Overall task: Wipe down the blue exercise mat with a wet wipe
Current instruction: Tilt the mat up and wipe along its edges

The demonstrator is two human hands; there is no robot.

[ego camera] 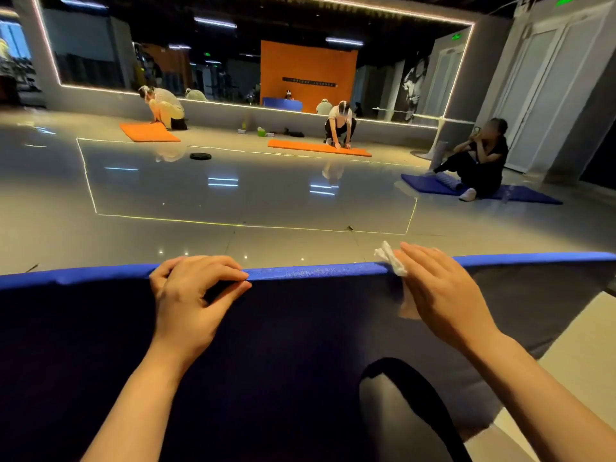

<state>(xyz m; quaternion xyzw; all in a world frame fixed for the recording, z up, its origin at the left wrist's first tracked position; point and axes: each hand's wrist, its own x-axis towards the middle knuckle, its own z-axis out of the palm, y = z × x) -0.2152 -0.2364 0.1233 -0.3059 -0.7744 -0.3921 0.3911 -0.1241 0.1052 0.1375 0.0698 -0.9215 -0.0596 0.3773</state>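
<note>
So the blue exercise mat (300, 361) fills the whole near part of the view, with its far edge lifted up in front of the person. Left hand (193, 295) has its fingers curled over that top edge, gripping it to keep it steady. Right hand (436, 288) lies flat with straight fingers, pressing the wet wipe (393, 261) onto the same edge, just to the right. Looks like the edge-wiping step to me; next move probably needs a slide along the rim while the left keeps hold. Further off, the glossy floor (233, 188) and people on orange mats (316, 147).
</note>
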